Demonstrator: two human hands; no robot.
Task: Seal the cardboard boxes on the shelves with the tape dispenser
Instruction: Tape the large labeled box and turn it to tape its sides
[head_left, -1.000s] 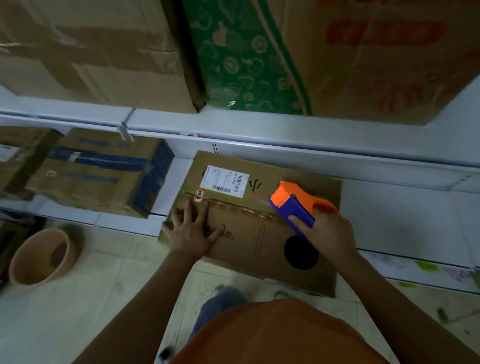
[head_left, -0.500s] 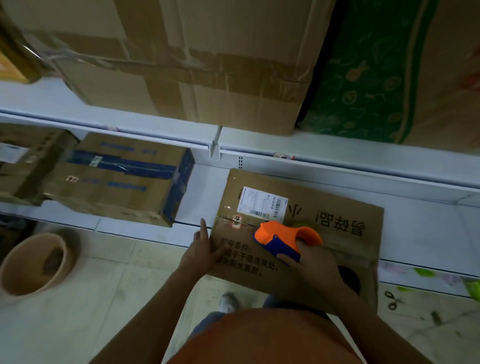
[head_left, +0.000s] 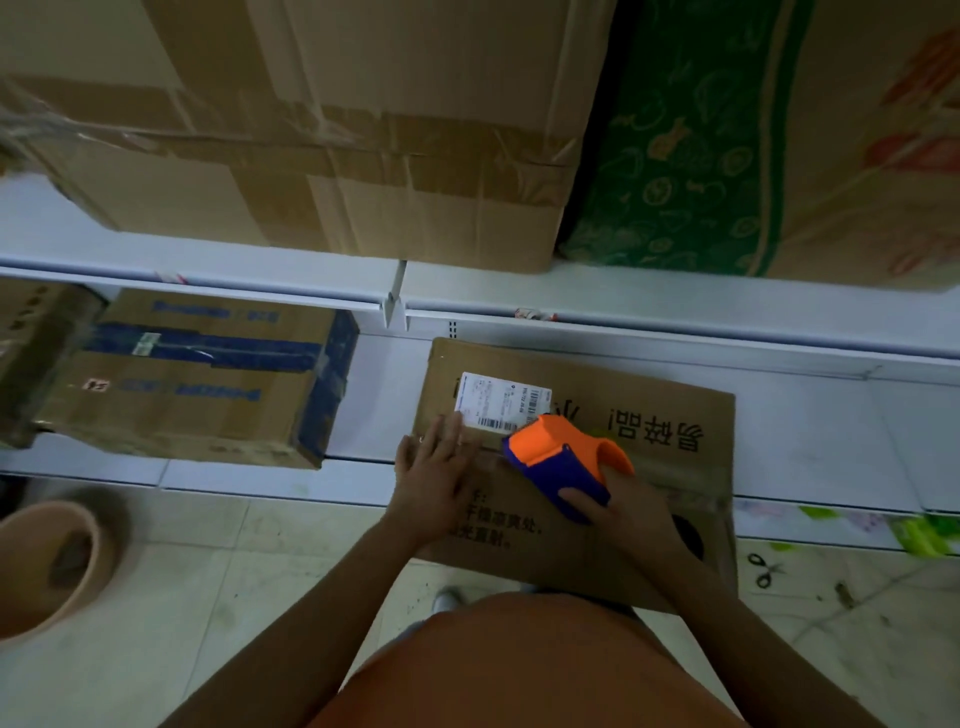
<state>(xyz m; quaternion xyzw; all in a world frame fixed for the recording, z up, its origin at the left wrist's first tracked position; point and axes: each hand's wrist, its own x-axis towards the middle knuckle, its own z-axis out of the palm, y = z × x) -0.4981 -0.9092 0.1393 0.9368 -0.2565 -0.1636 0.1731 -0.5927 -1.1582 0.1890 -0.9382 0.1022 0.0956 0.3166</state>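
Fingers (head_left: 576, 500) of my right hand (head_left: 631, 512) curl round the blue body of the dispenser (head_left: 563, 457), gripping it, while my left hand (head_left: 434, 475) lies flat on the box (head_left: 649, 410) with its fingers straight and close together, tips just short of the white label (head_left: 501, 400). I take the box as my landmark: it sits on the lower shelf (head_left: 382, 395), its near part overhanging the shelf edge toward me, printed characters on its top and a dark round hole near its right front corner. On the box top, the dispenser rests at the middle seam, its orange nose pointing left toward the label and almost touching my left hand. I cannot tell whether tape is laid on the seam beneath it. Below the box I see my orange shirt (head_left: 519, 670) and a shoe (head_left: 447, 600) on the tiled floor. Right of the box, on the floor, lie scissors (head_left: 761, 569); far left of it, also on the floor, stands a tan pot (head_left: 49, 566). Left of the box on the same shelf sits a carton with blue stripes (head_left: 202, 374), well apart from it. Above the box, on the upper shelf (head_left: 675, 296), stands a big taped carton (head_left: 332, 135), and to that carton's right a green patterned pack (head_left: 691, 150).
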